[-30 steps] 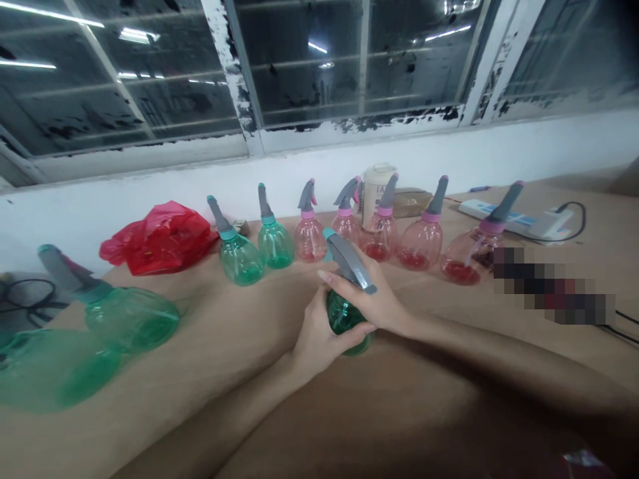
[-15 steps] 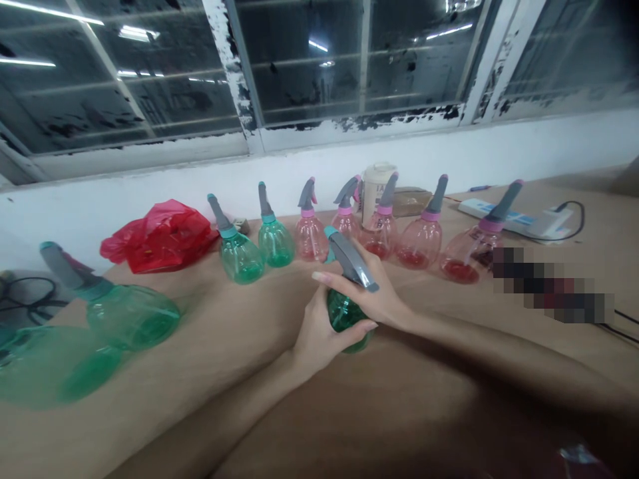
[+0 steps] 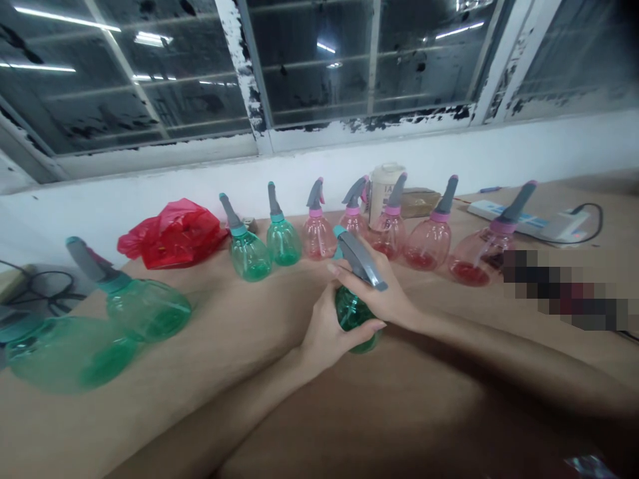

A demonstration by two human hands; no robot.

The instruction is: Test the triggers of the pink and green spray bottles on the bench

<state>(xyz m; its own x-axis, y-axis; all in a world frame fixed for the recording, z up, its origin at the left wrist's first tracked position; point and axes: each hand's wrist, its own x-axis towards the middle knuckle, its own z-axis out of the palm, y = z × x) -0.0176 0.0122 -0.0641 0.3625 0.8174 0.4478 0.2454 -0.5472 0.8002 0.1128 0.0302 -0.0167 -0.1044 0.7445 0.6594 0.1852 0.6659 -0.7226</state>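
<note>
Tan tabletop [image 3: 259, 313], white wall [image 3: 309, 166] behind, dark windows [image 3: 309, 76] above; both hands [image 3: 324, 332] [image 3: 394, 298] wrap a green spray bottle [image 3: 351, 308].

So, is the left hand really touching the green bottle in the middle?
Touching. The head view shows the left hand curled around the green bottle, its thumb lying across the near side.

From my head, 1 camera looks forward and down at the surface [image 3: 249, 313], near enough that my left hand [image 3: 322, 329] and right hand [image 3: 397, 299] sit mid-view (its upper part faces the window [image 3: 314, 83] behind the surface).
</note>
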